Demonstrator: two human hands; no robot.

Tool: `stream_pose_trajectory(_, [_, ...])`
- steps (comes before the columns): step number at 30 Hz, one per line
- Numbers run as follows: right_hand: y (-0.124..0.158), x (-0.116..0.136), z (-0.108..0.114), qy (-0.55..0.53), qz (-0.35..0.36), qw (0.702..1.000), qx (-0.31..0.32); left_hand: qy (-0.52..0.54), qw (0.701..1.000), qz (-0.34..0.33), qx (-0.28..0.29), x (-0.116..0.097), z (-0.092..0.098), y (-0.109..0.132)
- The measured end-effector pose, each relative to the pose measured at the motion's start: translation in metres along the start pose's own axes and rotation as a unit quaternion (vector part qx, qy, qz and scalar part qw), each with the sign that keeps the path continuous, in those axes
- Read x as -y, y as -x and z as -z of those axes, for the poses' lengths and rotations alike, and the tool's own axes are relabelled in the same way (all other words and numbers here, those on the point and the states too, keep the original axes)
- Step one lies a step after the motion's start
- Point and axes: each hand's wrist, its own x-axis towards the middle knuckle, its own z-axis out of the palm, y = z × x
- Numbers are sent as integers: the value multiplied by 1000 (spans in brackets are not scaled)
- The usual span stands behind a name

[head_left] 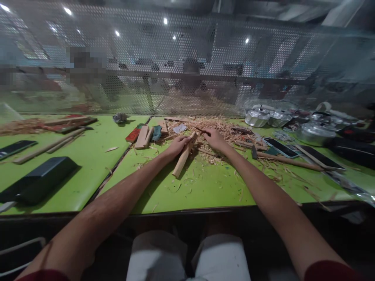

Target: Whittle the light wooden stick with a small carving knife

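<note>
Right now both arms stretch out over the green desk (205, 187), and the work sits at the far end of the reach. The left hand (177, 145) is curled around the upper end of a pale wooden stick (184, 156), fingers wrapped over it; the stick slants down toward the person, its lower end resting on the desk. The right hand (215, 139) lies just beside the stick's top, pinching a thin dark carving tool (201, 130) whose tip points left toward the wood. Whether the tip actually touches the stick I cannot tell from where I stand.

Behind and under the hands spreads a heap of wood shavings (225, 128), with loose curls scattered nearer the desk edge. Left of the left hand lie a few short wooden blocks (144, 137) and a red item. To the right, well apart from the hands, rest a hammer (254, 152), a long wooden rod (288, 160), a phone (280, 148) and several metal pots (315, 134). Far left sits a dark flat case (41, 180). A perforated metal screen (187, 62) closes the back of the desk.
</note>
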Motion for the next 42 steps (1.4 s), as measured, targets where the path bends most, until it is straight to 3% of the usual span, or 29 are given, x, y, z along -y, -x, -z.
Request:
stream_pose_trajectory(10, [-1, -4, -2, -8, 8, 1000, 2, -6, 1000, -16, -26, 7, 0, -5])
stream_pose_trajectory(19, [-6, -9, -7, -66, 5, 998, -20, 25, 1000, 4, 15, 7, 1, -4])
stream_pose_trajectory(27, [-6, -9, -9, -112, -9, 994, -2, -8, 999, -34, -14, 12, 1, -9])
stream_pose_trajectory(37, [-8, -14, -12, -113, 22, 993, 4, -19, 999, -34, -8, 11, 2, -7])
stream_pose_trajectory(42, [-7, -12, -11, -90, 5, 996, -6, -26, 999, -19, -12, 7, 1, -4])
